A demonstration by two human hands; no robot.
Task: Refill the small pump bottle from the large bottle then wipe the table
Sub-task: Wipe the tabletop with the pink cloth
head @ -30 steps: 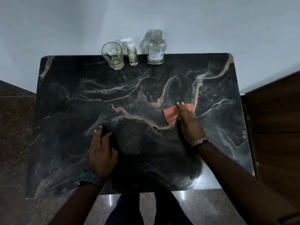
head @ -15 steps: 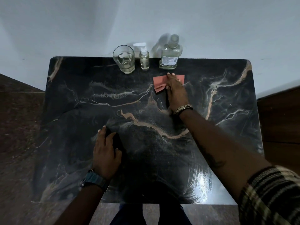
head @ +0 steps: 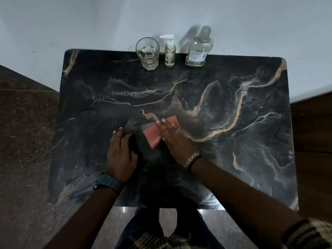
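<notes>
The right hand (head: 173,136) lies flat on the pink cloth (head: 158,134), fingers straight and released, pressing it to the bench (head: 233,159). The left hand (head: 121,155) rests palm down beside it, fingers relaxed, grasping nothing.

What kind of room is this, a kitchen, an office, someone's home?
Most likely a room in a home, though I can't be sure. A small dark marble table stands against a plain pale wall on a polished stone floor, with a drinking glass and two bottles at its back edge.

L hand (head: 120,155) flat, fingers straight, palm down. R hand (head: 175,139) flat, fingers extended, blurred.
</notes>
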